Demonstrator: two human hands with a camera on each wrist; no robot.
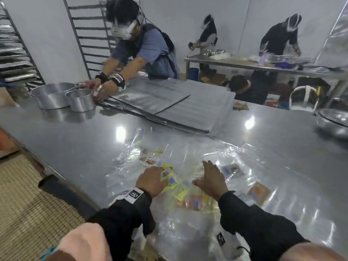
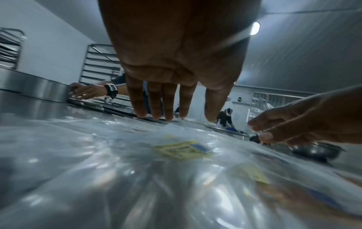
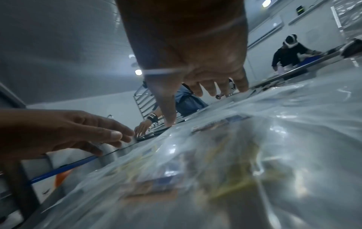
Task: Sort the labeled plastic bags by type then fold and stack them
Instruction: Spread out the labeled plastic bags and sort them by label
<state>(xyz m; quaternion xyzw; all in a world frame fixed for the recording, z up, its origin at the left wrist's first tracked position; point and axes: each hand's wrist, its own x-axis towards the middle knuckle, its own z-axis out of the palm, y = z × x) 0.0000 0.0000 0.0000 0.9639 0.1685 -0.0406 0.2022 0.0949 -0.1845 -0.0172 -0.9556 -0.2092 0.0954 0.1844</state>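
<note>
Plastic bags [image 1: 188, 166], clear and printed with labels, spread in a loose overlapping heap on the near part of the steel table [image 1: 75, 147]. Among them: yellow label [image 1: 172, 178] at the middle of the heap, orange label [image 1: 260, 191] toward its right edge, photo labels [image 1: 148, 159] at its far left side.

Left hand [image 1: 152, 180] palm down over the heap's near left part, fingers straight and close together, tips at the yellow label (touching or just above, cannot tell). Same hand from the left wrist view [image 2: 172, 62]: fingers [image 2: 168, 105] extended, nothing pinched.

Right hand [image 1: 211, 178] just right of the yellow label, flat, fingers straight and slightly spread, thumb out to the left, holding nothing. From the right wrist view [image 3: 188, 54]: fingers [image 3: 211, 88] pointing down toward the plastic (contact not clear).

Beyond the heap, a stack of flat grey sheets [image 1: 178, 104]; at the stack's left end, two round metal tins [image 1: 64, 97] and another person [image 1: 139, 49] leaning over with both hands on the sheets. To the heap's far right, a metal bowl [image 1: 333, 117] at the table edge.
</note>
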